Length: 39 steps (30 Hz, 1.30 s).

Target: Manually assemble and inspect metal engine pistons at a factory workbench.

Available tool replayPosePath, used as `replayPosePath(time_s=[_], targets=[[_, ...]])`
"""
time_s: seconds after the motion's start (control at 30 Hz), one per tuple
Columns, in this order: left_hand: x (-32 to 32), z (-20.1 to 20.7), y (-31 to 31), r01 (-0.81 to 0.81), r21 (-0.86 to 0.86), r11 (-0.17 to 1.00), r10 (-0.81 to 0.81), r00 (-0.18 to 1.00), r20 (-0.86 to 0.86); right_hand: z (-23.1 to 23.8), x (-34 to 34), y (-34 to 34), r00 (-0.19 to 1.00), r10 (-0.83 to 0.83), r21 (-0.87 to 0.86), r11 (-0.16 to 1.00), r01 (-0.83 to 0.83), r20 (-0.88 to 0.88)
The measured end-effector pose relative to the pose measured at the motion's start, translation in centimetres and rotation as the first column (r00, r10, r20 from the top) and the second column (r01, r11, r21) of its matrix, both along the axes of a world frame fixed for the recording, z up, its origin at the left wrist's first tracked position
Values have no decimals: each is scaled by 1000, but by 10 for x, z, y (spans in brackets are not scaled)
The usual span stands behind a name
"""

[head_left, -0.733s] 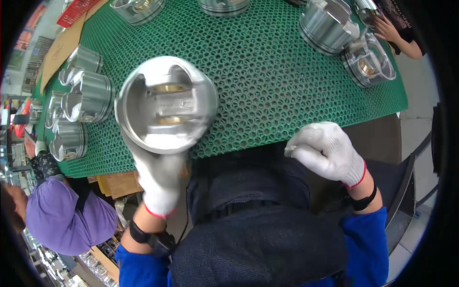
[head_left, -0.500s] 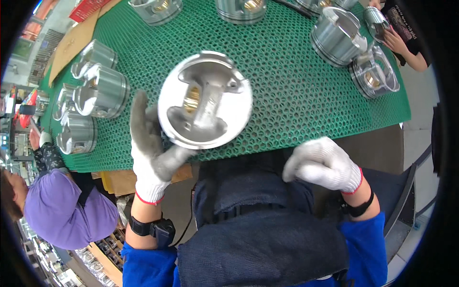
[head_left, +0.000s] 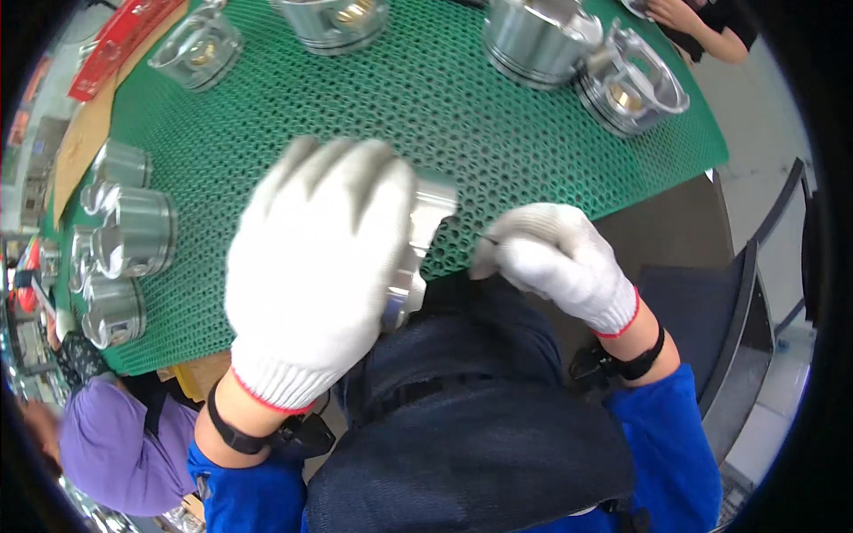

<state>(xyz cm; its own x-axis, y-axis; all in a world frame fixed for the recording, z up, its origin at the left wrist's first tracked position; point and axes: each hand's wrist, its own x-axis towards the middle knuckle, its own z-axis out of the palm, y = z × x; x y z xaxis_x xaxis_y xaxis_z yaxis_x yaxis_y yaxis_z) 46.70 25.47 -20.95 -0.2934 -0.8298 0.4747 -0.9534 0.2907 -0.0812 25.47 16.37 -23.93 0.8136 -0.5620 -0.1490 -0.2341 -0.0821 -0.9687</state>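
Note:
My left hand [head_left: 311, 244], in a white knit glove, is closed around a silver metal piston [head_left: 432, 209] raised above the near edge of the table. The back of the glove hides most of the piston; its right side shows, turned toward my other hand. My right hand [head_left: 560, 262], gloved too, is curled shut just to the right of the piston and apart from it. A thin dark tip [head_left: 489, 239] shows at its fingers; what it belongs to is hidden.
Green perforated matting [head_left: 426, 115] covers the table. Upright pistons [head_left: 542, 40] stand at the back and right, and several lying pistons [head_left: 138, 231] at the left. A red tray [head_left: 124, 44] sits far left. A person in purple [head_left: 124, 444] is at the left, another person's arm [head_left: 720, 35] far right.
My left hand has turned over, so its back faces up and the piston's hollow side now points right. My right hand has moved left, closer to the piston. The view has shifted.

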Motion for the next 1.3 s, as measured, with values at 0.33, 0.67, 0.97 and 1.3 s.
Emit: replayPosePath(time_s=[0.33, 0.67, 0.97, 1.3], targets=[[-5, -3, -7, -83, 42, 996, 84, 996, -11, -13, 32, -3, 986, -24, -216, 975, 60, 165], [16, 16, -74, 10, 301, 954, -20, 999, 29, 4, 34, -11, 997, 80, -877, 479, -37, 2], [14, 20, -97, -31, 396, 918, -16, 993, 115, 44, 34, -18, 809, 199, -694, 427, -580, -553], [107, -43, 18, -153, -11, 988, 108, 749, -654, 60, -99, -49, 976, -124, -402, 896, 187, 180]])
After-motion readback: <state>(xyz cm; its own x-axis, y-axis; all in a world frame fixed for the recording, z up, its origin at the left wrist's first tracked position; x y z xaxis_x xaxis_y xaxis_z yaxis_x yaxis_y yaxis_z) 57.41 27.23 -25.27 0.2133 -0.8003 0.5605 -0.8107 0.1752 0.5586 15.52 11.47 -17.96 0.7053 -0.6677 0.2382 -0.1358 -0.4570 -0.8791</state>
